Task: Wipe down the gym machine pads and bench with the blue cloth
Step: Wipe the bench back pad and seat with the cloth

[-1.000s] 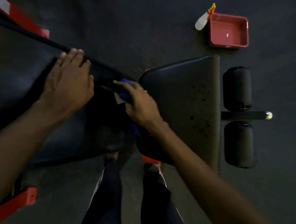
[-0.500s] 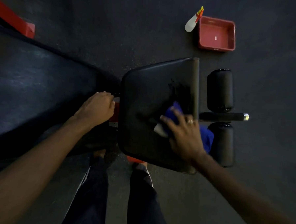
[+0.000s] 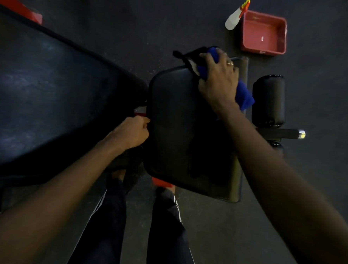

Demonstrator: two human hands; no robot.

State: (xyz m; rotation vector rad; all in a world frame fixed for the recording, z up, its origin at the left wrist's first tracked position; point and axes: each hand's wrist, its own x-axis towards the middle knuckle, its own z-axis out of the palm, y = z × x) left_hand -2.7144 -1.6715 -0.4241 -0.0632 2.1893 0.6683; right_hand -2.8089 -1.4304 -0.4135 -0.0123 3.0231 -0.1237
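A gym, seen at a weight bench.
A black seat pad (image 3: pixel 175 128) and a long back pad (image 3: pixel 50 97) sit on a red frame (image 3: pixel 16 4), a roller pad (image 3: pixel 268 100) is on a bar (image 3: pixel 280 133) with a chrome end, and the floor (image 3: pixel 134 18) is dark matting.

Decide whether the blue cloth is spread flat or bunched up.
Bunched: the blue cloth bulges in folds beneath the right hand holding it on the seat pad.

Dark floor (image 3: pixel 134 28) carries a square red plastic tub (image 3: pixel 264 34) at upper right, a white spray bottle (image 3: pixel 233 19) just left of it, and the black padded bench (image 3: pixel 169 131) mid-frame.
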